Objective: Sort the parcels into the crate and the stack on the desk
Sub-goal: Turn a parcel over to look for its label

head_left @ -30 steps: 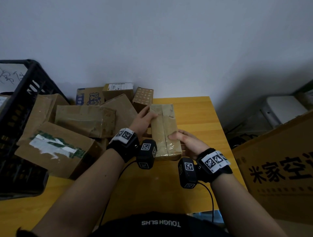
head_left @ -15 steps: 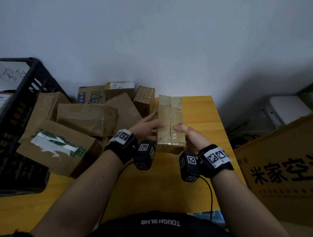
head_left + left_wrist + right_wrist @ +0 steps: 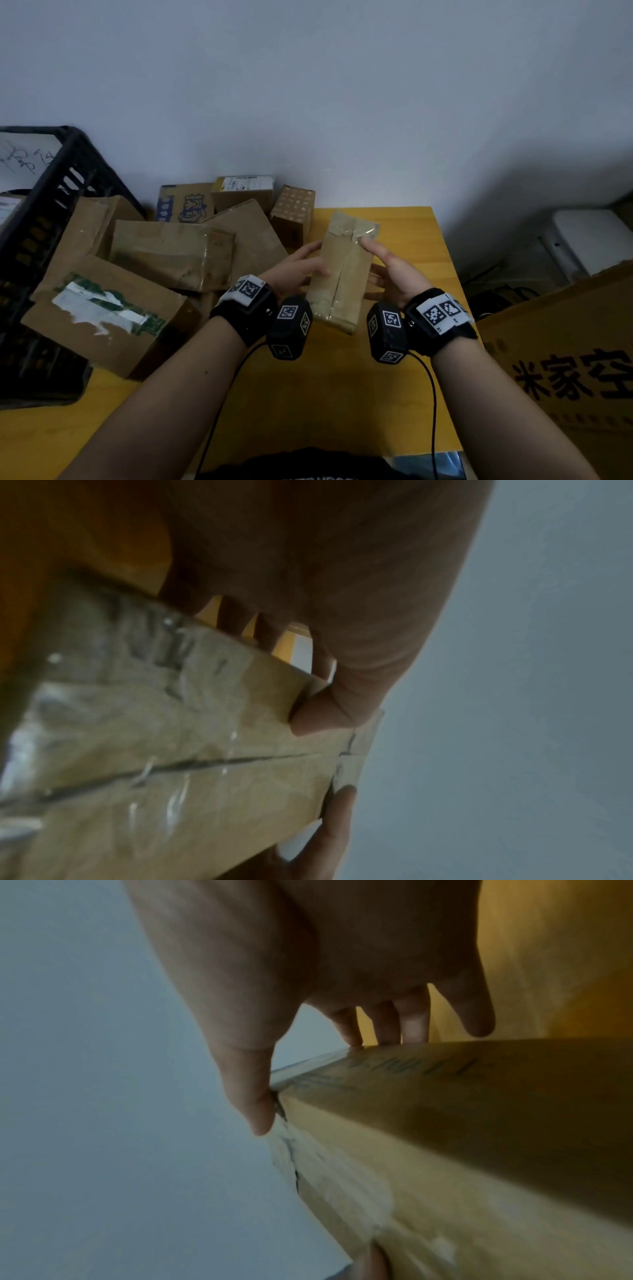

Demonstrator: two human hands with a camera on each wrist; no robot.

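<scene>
A long taped cardboard parcel [image 3: 342,270] is held above the yellow desk [image 3: 342,394], tilted with its far end to the right. My left hand [image 3: 298,270] grips its left side, thumb on the top face and fingers underneath. My right hand [image 3: 390,270] grips the right side the same way. In the left wrist view the parcel [image 3: 192,764] is pinched under the thumb [image 3: 325,718]. In the right wrist view the parcel [image 3: 445,1137] shows with the thumb [image 3: 253,1102] on its far top corner. The black crate [image 3: 44,205] stands at the left.
A heap of cardboard parcels [image 3: 164,253] lies at the back left of the desk, leaning against the crate. A big printed carton [image 3: 568,370] stands off the desk's right edge. A white appliance [image 3: 589,240] sits at the far right. A grey wall is behind.
Both hands lifted the parcel off the desk and turned it, its far end swinging right. The right thumb slid up towards the far top corner.
</scene>
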